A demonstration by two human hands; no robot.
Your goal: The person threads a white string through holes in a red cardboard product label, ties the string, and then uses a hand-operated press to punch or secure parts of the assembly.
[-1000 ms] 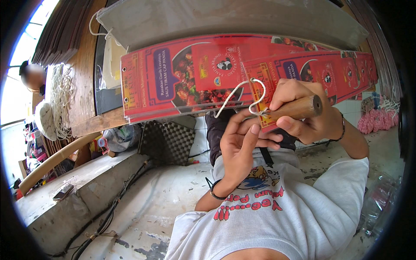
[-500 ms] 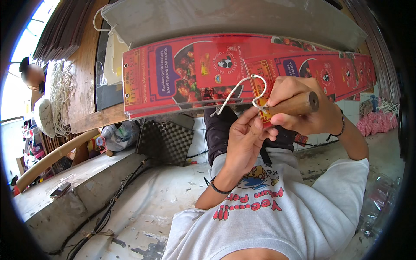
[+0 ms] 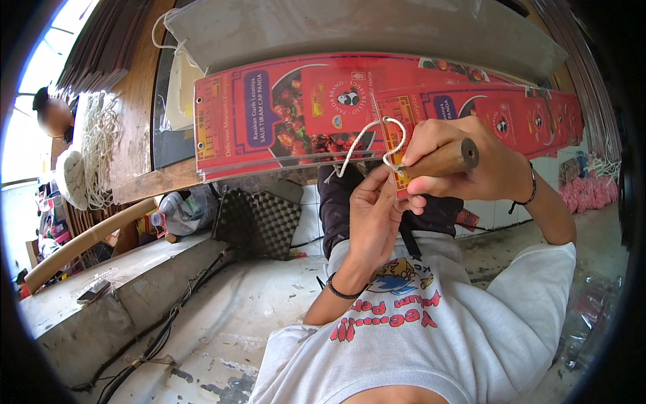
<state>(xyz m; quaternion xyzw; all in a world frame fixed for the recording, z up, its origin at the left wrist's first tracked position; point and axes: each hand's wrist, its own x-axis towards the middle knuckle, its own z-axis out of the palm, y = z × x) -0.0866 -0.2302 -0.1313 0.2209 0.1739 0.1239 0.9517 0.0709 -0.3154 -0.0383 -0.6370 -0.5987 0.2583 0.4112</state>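
My right hand (image 3: 494,165) is closed around a tapered wooden handle (image 3: 445,159), its narrow end pressed at the corner of a glossy red printed strip (image 3: 535,118). Whatever tip the handle carries is hidden. My left hand (image 3: 373,219) pinches that same corner from below, thumb and fingers bent round the edge. A white cord (image 3: 359,143) passes through a hole in the strip's end, loops toward the handle tip, and its loose end hangs over the edge. Beneath lies a stack of similar red strips (image 3: 232,158) with two metal-rimmed holes at the left end.
A long grey board (image 3: 377,34) stands behind the strips on the wooden table (image 3: 131,121). At left hang dark strips (image 3: 104,50) and white cords (image 3: 97,151), near another person (image 3: 54,120). Dark bumpy foam (image 3: 259,219) sits below; pink bundles (image 3: 589,192) lie at right.
Both hands, the wooden handle and the strip's end have shifted slightly left. The grips stay the same, and the cord remains looped through the hole.
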